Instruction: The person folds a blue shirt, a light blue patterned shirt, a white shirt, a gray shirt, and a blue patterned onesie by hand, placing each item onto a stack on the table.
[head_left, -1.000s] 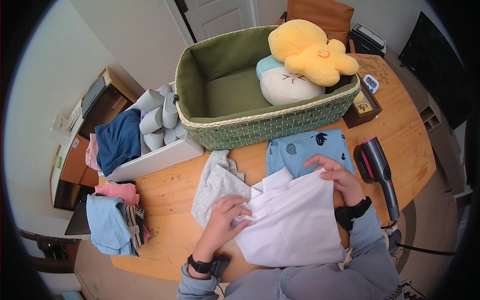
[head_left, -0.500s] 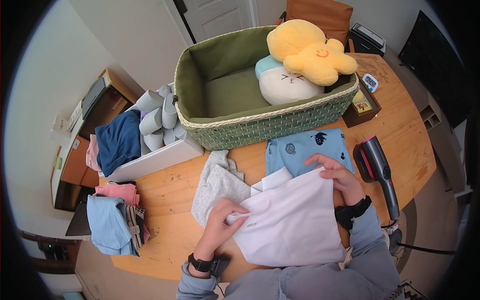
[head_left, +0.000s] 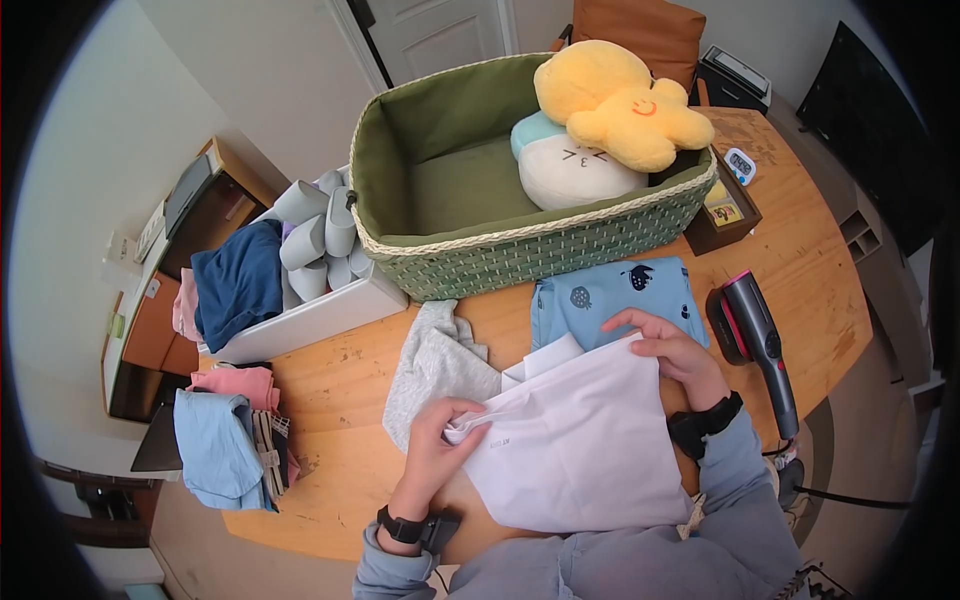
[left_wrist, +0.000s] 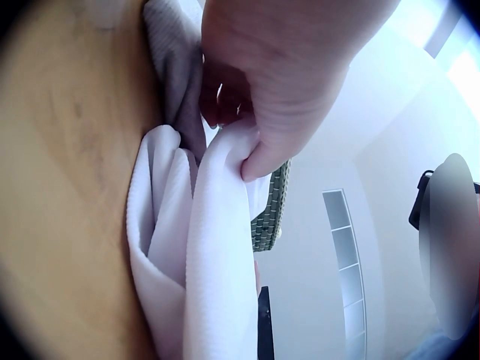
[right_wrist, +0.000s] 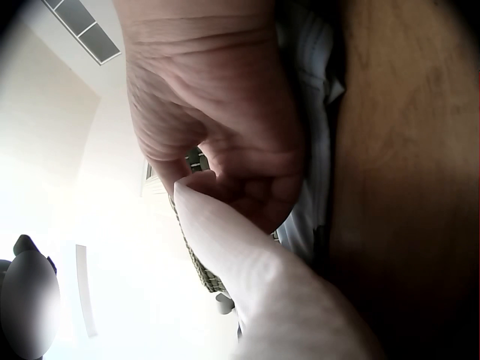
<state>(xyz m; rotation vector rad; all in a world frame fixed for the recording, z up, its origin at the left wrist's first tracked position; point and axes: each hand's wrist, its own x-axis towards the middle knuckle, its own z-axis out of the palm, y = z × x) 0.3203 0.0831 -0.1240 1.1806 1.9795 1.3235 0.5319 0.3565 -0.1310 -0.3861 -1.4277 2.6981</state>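
Two hands grip a white garment (head_left: 580,440) lying on the wooden table (head_left: 810,270) near the person's body: the left hand (head_left: 435,445) pinches its left corner with curled fingers, beside a grey cloth (head_left: 435,365), and the right hand (head_left: 670,350) pinches its upper right edge over blue printed clothing (head_left: 610,295).

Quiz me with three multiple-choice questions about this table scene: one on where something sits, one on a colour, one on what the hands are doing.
1. Where are the plush toys?
A. in the green basket
B. on the floor
C. in the white bin

2. What colour is the garment being handled?
A. red
B. white
C. black

3. What are the hands doing?
A. resting flat
B. holding a hair dryer
C. both pinching the shirt

Answers:
A: the plush toys lie inside the green basket.
B: the shirt is white.
C: the left hand and right hand each pinch its edge.
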